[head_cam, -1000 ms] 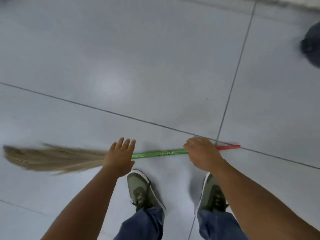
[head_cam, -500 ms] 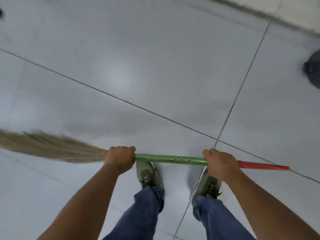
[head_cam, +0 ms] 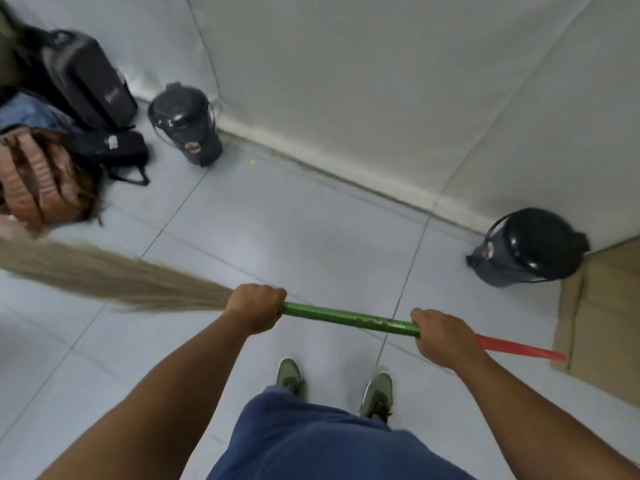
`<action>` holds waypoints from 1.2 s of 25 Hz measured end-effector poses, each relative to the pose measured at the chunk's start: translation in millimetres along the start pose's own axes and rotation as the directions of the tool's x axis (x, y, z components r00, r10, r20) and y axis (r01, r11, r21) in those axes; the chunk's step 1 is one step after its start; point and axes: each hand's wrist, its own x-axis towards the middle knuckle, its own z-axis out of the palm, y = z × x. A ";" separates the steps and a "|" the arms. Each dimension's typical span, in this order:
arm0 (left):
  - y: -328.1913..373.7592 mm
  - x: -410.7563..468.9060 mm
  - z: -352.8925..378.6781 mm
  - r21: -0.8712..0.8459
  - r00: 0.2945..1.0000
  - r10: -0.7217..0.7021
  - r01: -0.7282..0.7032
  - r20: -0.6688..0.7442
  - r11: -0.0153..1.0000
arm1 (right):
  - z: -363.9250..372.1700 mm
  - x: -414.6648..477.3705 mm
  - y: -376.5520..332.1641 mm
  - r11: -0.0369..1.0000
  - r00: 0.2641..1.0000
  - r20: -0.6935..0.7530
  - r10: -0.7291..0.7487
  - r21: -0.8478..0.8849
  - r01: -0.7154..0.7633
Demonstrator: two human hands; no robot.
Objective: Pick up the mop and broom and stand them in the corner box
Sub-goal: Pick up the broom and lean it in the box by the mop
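Note:
I hold the broom (head_cam: pixel 349 317) level in front of me, above the floor. Its handle is green with a red end that points right, and its long straw bristles fan out to the left. My left hand (head_cam: pixel 254 306) is shut around the handle where the bristles start. My right hand (head_cam: pixel 441 336) is shut around it where green meets red. A brown cardboard box (head_cam: pixel 602 317) stands at the right edge, against the wall, with the red tip just in front of it. No mop is in view.
Two dark lidded bins stand along the white wall: one (head_cam: pixel 530 249) next to the box, one (head_cam: pixel 185 124) at the back left. Black bags (head_cam: pixel 86 84) and a brown backpack (head_cam: pixel 38 178) lie at the left. My shoes (head_cam: pixel 377 393) stand on grey floor tiles.
I have raised my head and straightened up with the broom: a second ago my left hand was open over it on the floor. The wall, bins, bags and box have come into view.

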 end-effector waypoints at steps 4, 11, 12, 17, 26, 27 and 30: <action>0.6 4.4 -16.1 0.041 0.994 0.100 -0.098 -0.048 0.994 | -12.5 -32.9 -2.9 0.993 0.992 -0.061 0.112 -0.029 -0.114; 37.1 45.0 -69.7 0.219 0.918 0.393 -0.375 -0.047 0.901 | 20.4 -118.6 -12.1 0.893 0.908 -0.093 0.407 0.249 -0.375; 51.3 47.1 -78.1 0.242 0.902 0.430 -0.407 -0.045 0.881 | 26.5 -132.8 -11.1 0.854 0.876 -0.081 0.475 0.280 -0.437; 152.8 66.1 -128.6 0.366 0.811 0.580 -0.519 -0.073 0.772 | 41.9 -197.5 34.5 0.669 0.716 -0.087 0.693 0.449 -0.593; 437.3 87.5 -170.7 0.454 0.593 0.792 -0.672 -0.143 0.585 | 97.9 -393.4 185.4 0.404 0.424 -0.077 0.902 0.491 -0.772; 467.7 89.6 -170.9 0.464 0.579 0.800 -0.672 -0.158 0.578 | 106.6 -416.2 197.2 0.364 0.392 -0.056 0.918 0.509 -0.780; 537.7 94.0 -169.1 0.509 0.564 0.811 -0.657 -0.156 0.555 | 136.3 -468.7 227.0 0.272 0.332 0.016 0.943 0.535 -0.800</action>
